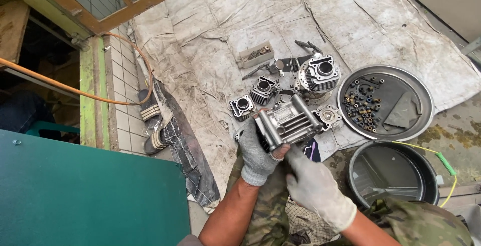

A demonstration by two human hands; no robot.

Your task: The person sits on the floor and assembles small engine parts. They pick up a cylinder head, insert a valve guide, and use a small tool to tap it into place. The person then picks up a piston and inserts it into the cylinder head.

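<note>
Nearest the camera, both gloved hands are closed on a finned aluminium engine casting [289, 122], held up above the person's lap at about the middle of the view: the left hand [256, 156] wraps round its near-left end with the fingers curled tight, and the right hand [313, 186] pinches its near underside from five o'clock, thumb and fingers shut on the edge. Judging by how things lie, the engine is already well stripped down, with parts spread out and sorted, while the casting in hand looks to be the piece under work now; whether it is being cleaned or checked cannot be told. At four o'clock stands a black round basin [393, 173], which seems to hold a little dark liquid; nothing else shows in it. Beyond it, at two to three o'clock, a shallow round metal tray [413, 89] holds a heap of small bolts, nuts and bushes [364, 106] on its left side and a flat grey sheet piece on its right. Further out on the worn grey cloth [220, 20] covering the floor lie finned cylinders [263, 90], a square cylinder block [242, 106] and a larger cylinder head [319, 73]. Farthest, at twelve o'clock, a small rectangular box [256, 54] holds dark little fasteners. A pair of striped sandals [153, 125] lies at nine o'clock.
</note>
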